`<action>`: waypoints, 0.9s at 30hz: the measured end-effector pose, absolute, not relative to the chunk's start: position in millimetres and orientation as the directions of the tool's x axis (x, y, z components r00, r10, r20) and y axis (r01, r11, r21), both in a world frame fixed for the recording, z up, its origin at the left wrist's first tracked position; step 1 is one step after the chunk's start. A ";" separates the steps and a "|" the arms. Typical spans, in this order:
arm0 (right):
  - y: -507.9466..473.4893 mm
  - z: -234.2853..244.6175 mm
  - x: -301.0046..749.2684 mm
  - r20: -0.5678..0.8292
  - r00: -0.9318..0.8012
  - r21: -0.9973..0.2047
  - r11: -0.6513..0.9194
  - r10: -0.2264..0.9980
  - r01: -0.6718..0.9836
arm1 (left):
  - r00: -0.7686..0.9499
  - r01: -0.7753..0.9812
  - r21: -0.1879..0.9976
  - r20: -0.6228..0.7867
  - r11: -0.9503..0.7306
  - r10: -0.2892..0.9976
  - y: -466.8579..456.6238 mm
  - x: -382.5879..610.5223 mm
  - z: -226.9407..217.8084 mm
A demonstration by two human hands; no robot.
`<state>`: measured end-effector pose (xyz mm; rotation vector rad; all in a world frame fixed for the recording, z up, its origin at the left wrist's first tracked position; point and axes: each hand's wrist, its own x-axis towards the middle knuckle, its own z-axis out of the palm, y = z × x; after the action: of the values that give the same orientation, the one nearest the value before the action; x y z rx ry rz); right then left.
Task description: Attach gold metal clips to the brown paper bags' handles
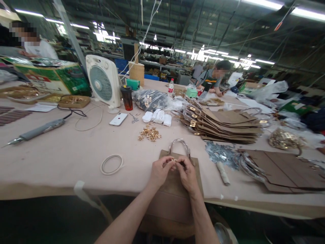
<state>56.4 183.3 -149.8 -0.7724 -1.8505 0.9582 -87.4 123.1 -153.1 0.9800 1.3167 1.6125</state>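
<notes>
"Where are the hands just now?"

"Together, at the near side of the worktop (63,156). The left hand (160,170) and the right hand (188,174) are each closed to a narrow pinch, fingertips meeting on one small gold fitting (173,159)."

"And the bag?"

"The brown bag (175,203) lies flat right beneath them. Its long axis runs near to far: the bottom hangs over the near edge, and the mouth and wrapped handle (179,145) point away. The fitting sits at the mouth edge, just this side of the handle and midway across the bag. Neither hand is nearer; they're level on it."

"Any spare fittings?"

"There's a loose gold heap (149,133) farther off and to the left, so closer to the left hand. The stack of bags (223,123) is far right, well apart."
</notes>
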 end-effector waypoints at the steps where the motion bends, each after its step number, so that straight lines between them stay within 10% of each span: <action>1: 183.1 -149.8 56.1 0.435 -0.408 -0.843 0.522 0.802 0.127 | -0.364 -0.118 0.986 0.067 -0.117 0.929 123.1 -87.7 -153.4; 27: 183.0 -147.0 55.9 0.504 -0.369 -0.814 0.572 0.781 0.099 | -0.365 0.108 0.958 0.287 -0.266 0.886 121.2 -92.4 -152.2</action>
<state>55.9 183.0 -147.0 -0.7194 -1.8224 0.8708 -92.4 121.2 -152.2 1.2556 1.3877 1.6922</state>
